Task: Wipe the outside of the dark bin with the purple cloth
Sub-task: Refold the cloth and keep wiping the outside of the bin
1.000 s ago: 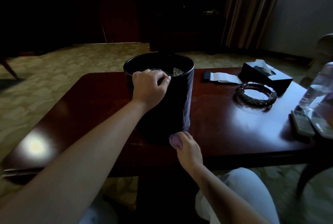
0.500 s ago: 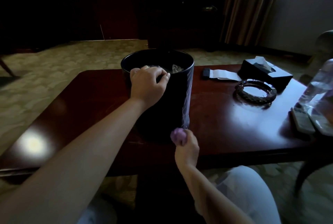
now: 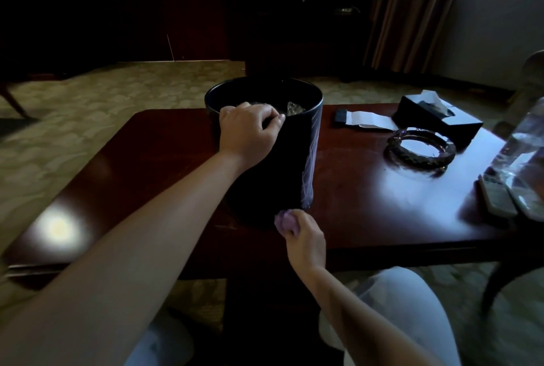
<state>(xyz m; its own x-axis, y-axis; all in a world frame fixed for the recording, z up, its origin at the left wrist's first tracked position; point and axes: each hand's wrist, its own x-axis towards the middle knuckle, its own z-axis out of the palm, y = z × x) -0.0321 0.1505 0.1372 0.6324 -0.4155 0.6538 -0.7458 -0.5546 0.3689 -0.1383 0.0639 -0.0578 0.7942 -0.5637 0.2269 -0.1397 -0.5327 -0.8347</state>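
dark bin (image 3: 290,165) upright on counter (image 3: 368,206), long axis vertical | purple cloth (image 3: 283,221) bunched at bin's near base, wall directly above | right hand (image 3: 304,237) nearer, low, fingers curled gripping cloth | left hand (image 3: 248,131) over near rim, fingers hooked on it, steadying

This looks like a hotel room or a sitting room. A polished dark red wooden surface (image 3: 368,203) stands on a patterned beige carpet (image 3: 88,106). On it lie a black box of tissues (image 3: 438,118), a round glass ashtray (image 3: 421,149) and grey remote controls (image 3: 497,198). Heavy brown curtains (image 3: 412,9) hang beside a window.
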